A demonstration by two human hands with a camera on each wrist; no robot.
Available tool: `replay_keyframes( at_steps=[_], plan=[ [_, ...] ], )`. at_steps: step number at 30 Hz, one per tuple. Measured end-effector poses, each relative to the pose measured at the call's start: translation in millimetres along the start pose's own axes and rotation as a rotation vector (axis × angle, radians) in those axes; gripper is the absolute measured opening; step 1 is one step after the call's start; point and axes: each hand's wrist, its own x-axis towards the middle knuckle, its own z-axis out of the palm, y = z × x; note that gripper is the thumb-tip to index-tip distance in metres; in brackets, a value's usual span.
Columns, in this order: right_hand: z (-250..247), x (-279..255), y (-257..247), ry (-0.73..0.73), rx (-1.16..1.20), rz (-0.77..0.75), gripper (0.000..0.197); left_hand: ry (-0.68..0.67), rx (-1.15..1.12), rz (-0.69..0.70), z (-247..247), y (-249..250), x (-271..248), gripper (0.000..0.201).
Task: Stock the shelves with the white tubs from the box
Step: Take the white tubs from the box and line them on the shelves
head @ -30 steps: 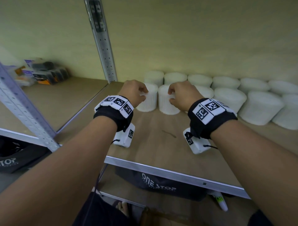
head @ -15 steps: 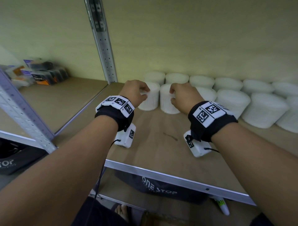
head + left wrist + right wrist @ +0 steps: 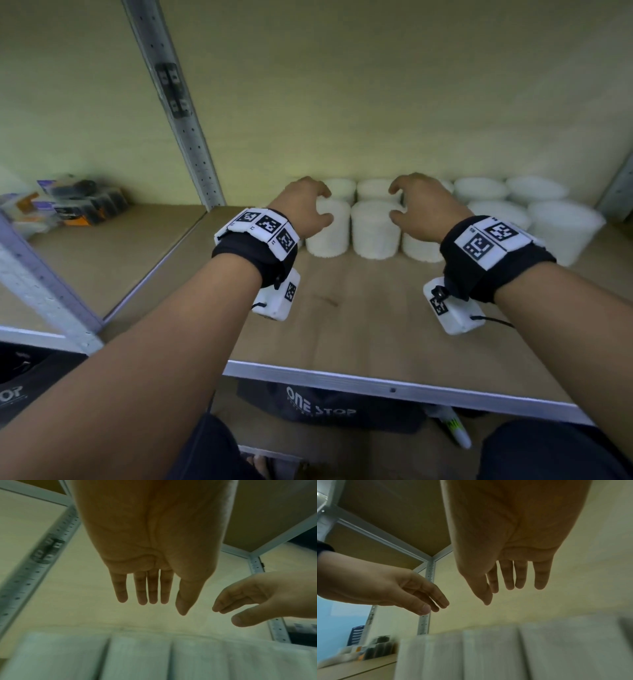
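Two hands (image 3: 363, 209) slack above ribbed white cylindrical tubs (image 3: 375, 224).

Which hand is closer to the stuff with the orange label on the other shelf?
Left. The left hand hangs above the leftmost front white tub, on the side toward the orange-labelled packs. The right hand is farther right, over the tubs.

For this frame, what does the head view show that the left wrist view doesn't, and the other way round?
Head view only: the tubs' round tops in two rows, the shelf board, black bags with white lettering underneath, and packaged goods in the next bay.
Left wrist view only: the left palm and straight fingers from below, and the underside of the shelf above.
Both: white tubs, left hand and right hand, both empty.
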Motion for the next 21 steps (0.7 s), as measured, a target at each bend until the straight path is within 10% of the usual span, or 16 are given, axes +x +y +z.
replay_keyframes(
  at_steps=[21],
  plan=[
    [-93.7,-48.2,182.8,-0.087,-0.089,0.434,0.046,-0.186,-0.137,0.237,84.7,218.8,89.0,0.050]
  ],
)
